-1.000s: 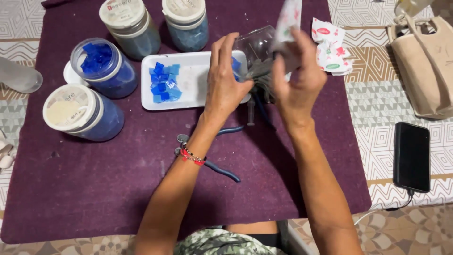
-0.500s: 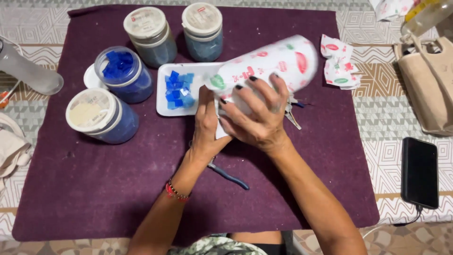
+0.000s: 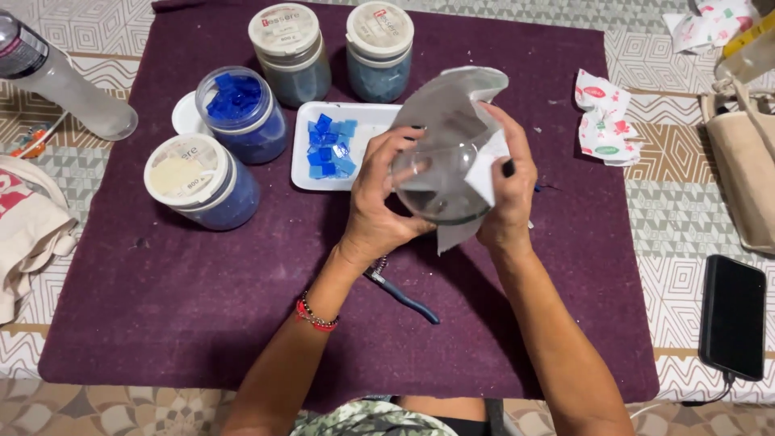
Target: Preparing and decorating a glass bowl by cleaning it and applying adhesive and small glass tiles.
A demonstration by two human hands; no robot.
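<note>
Your two hands meet over the middle of a purple mat (image 3: 161, 323) spread on a table (image 3: 686, 242) patterned in beige and grey geometric tiles. Your left hand (image 3: 379, 202) curls around the near side of a clear glass bowl (image 3: 440, 190), fingers closed on its rim; your right hand (image 3: 508, 194) clamps the far side, pressing a sheet of white paper (image 3: 452, 101) against the glass, so that the bowl is held tilted above the mat, its mouth turned away from you.

Just behind your left hand lies a white tray (image 3: 375, 121) with blue tiles (image 3: 331, 145) heaped at its left end. Toward the mat's far edge stand two lidded jars (image 3: 335, 48); left of the tray an open jar (image 3: 240, 113) shows more blue pieces, with its lid (image 3: 186, 121) beside it, and another capped jar (image 3: 202, 182) sits nearer the left edge. Blue-handled pliers (image 3: 404, 295) rest on the mat under your wrists.

Off the mat, a clear bottle (image 3: 56, 81) lies at the far left corner, folded cloth (image 3: 28, 226) at the left edge, crumpled printed paper (image 3: 605, 121) on the right, a beige bag (image 3: 739, 169) beyond it, and a dark phone (image 3: 731, 315) on its cable at the right edge
</note>
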